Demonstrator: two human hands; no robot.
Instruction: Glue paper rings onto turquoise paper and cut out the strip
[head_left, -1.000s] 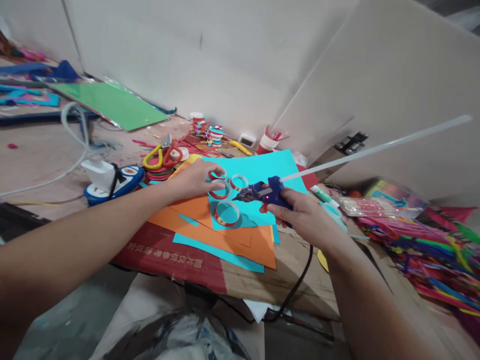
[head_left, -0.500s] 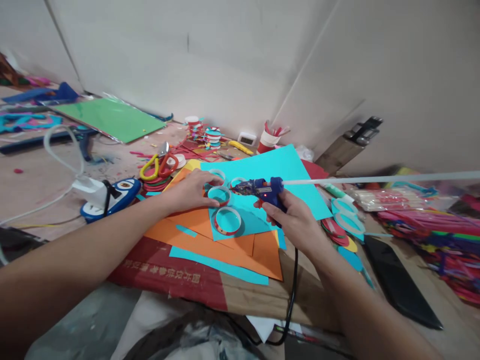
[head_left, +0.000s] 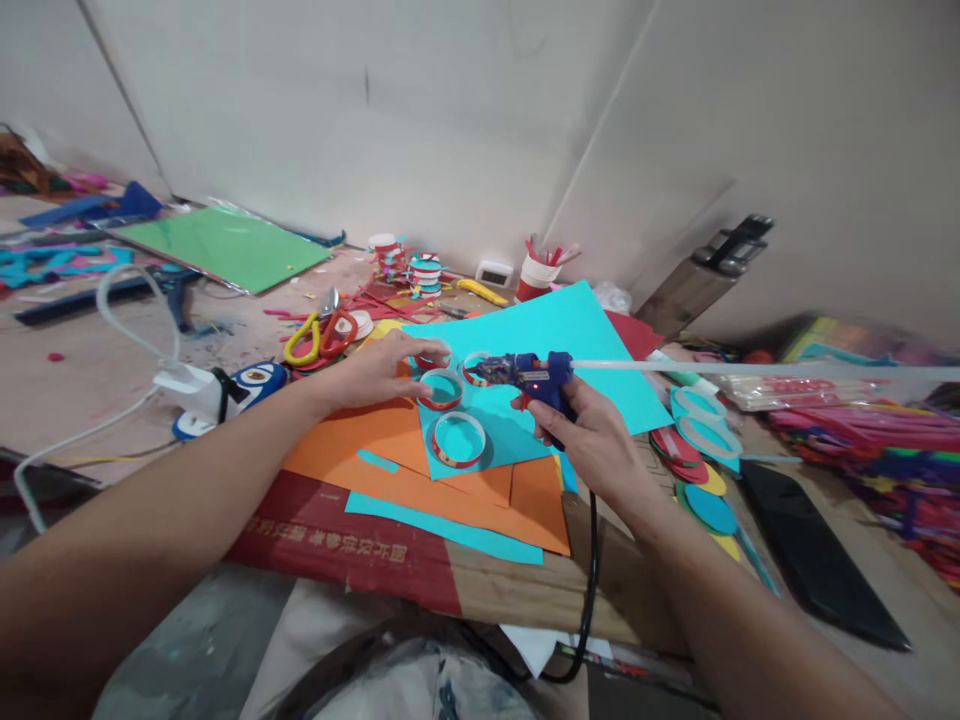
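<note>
Blue plastic glue gun (head_left: 546, 378), pistol-shaped, found above the turquoise paper sheet (head_left: 525, 320), which serves as reference for all positions. Nozzle points left, toward the rear right one of four short, thin-walled rings (head_left: 459, 463) with pale rims and red outer bands; contact between tip and ring cannot be told. Long axis runs nearly level from left to right, extended by a straight, translucent white glue stick (head_left: 712, 369) reaching past the right edge of view.

Right hand (head_left: 581, 425): grip clamped around the gun's handle. Left hand (head_left: 379, 370): grip apart, thumb and fingers spread at the two leftmost rings, by the sheet's left edge; touch not determinable.

Smooth, flat orange paper sheets (head_left: 330, 435) lie partly under the turquoise sheet, toward the person. Creased brown and red cardboard (head_left: 517, 590) covers the surface before it. Scissors with yellow and orange loop handles (head_left: 301, 341) lie to its left; flat coloured discs (head_left: 711, 510) lie to its right.
</note>
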